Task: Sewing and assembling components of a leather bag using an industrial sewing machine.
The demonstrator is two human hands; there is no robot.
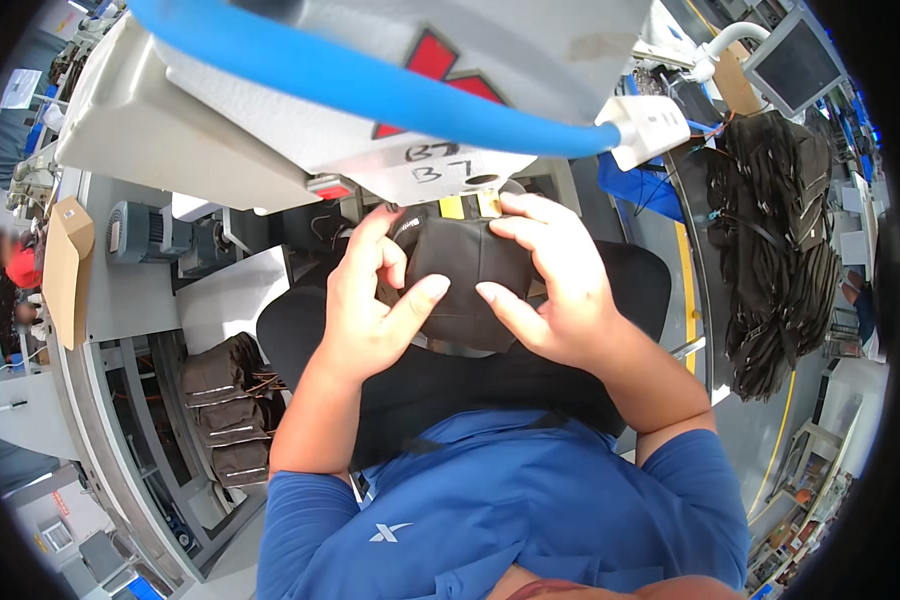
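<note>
A dark, rounded sewn fabric piece [475, 265] with a seam down its middle lies between my hands, just below the head of a large pale machine [300, 120]. My left hand [370, 295] grips its left side, thumb on top and fingers curled at the far edge. On the other side my right hand [560, 285] presses it with the thumb on top, fingers reaching along the far right edge. Yellow parts [452, 207] of the machine sit right beyond the piece. The piece's underside is hidden, and I cannot tell how it is supported.
A thick blue tube [370, 75] arches across the machine toward a white plug block [650, 130]. Stacked dark fabric pieces [228, 410] lie at lower left, near a motor [148, 232]. On the right hangs a large bundle of dark pieces [775, 250], with a monitor [795, 62] beyond.
</note>
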